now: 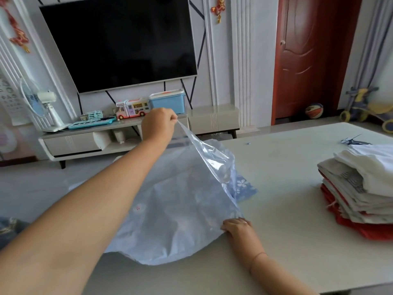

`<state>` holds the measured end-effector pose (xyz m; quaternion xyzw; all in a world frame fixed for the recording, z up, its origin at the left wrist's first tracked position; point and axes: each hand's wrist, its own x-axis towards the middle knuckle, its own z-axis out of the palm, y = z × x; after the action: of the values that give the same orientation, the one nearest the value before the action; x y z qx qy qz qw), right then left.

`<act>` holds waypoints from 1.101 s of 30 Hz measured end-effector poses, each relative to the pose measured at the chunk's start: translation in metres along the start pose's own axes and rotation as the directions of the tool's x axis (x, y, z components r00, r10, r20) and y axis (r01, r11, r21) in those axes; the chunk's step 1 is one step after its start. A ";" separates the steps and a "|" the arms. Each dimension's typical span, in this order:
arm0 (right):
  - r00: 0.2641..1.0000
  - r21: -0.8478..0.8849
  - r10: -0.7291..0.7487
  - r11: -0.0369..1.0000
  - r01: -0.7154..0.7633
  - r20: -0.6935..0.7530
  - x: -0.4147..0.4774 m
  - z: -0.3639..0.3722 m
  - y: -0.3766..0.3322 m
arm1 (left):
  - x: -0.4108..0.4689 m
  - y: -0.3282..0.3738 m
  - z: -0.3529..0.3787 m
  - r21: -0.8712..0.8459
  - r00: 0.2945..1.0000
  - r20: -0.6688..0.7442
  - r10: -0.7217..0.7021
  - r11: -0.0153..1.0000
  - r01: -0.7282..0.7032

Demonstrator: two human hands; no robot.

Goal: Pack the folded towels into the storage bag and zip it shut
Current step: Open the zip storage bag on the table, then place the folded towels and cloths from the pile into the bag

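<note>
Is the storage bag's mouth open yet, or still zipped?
Open. The left hand lifts the clear top layer of the storage bag off the table while the right hand pins the lower edge.

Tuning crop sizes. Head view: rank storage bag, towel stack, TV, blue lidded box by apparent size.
1. TV, largest in frame, though it is far off.
2. storage bag, close behind; nearness to the camera inflates it.
3. towel stack, cut off by the right edge, so only its visible part counts.
4. blue lidded box, clearly smallest.
</note>
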<state>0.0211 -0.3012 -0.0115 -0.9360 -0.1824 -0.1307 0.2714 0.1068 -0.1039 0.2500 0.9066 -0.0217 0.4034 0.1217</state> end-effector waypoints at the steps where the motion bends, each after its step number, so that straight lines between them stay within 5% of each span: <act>1: 1.000 0.007 0.005 1.000 -0.005 0.004 0.000 0.000 0.001 | -0.002 -0.002 0.000 -0.013 1.000 0.013 -0.006 1.000 0.006; 9: 0.995 -0.109 0.047 0.993 -0.038 0.084 -0.006 -0.005 0.010 | -0.075 -0.023 0.007 -0.071 0.927 0.375 -0.029 0.996 0.060; 14: 0.986 -0.147 0.058 0.989 -0.035 0.157 -0.010 -0.024 0.022 | -0.126 -0.040 0.002 -0.172 0.837 0.540 0.090 0.985 0.005; 17: 0.990 0.034 0.050 0.998 -0.055 0.130 -0.012 -0.047 0.022 | -0.142 -0.042 0.009 -0.160 0.836 0.532 0.137 0.985 -0.060; 19: 0.989 0.190 0.132 0.975 -0.118 -0.060 -0.017 -0.079 0.026 | -0.148 -0.037 0.017 -0.175 0.844 0.509 0.172 0.980 -0.094; 21: 0.896 0.373 0.300 0.912 -0.169 -0.327 -0.021 -0.122 0.036 | -0.151 -0.033 0.022 -0.185 0.843 0.505 0.182 0.978 -0.101; 26: 0.380 0.584 0.627 0.777 -0.236 -0.680 -0.045 -0.242 0.093 | -0.162 -0.032 0.031 -0.175 0.828 0.534 0.172 0.980 -0.091; 29: 0.068 0.625 0.759 0.580 -0.522 -0.647 -0.058 -0.286 0.138 | -0.167 -0.033 0.031 -0.186 0.821 0.547 0.165 0.980 -0.073; 31: 0.036 0.618 0.874 0.372 -0.693 -0.485 -0.066 -0.300 0.161 | -0.167 -0.031 0.029 -0.186 0.814 0.561 0.151 0.981 -0.054; 33: 0.042 0.664 0.953 0.239 -0.708 -0.298 -0.070 -0.305 0.175 | -0.166 -0.029 0.026 -0.191 0.810 0.571 0.131 0.981 -0.024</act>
<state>-0.0141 -0.6273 0.1340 -0.6712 0.5013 -0.2343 0.4933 0.0177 -0.0913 0.1050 0.9705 -0.1302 0.1086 0.1714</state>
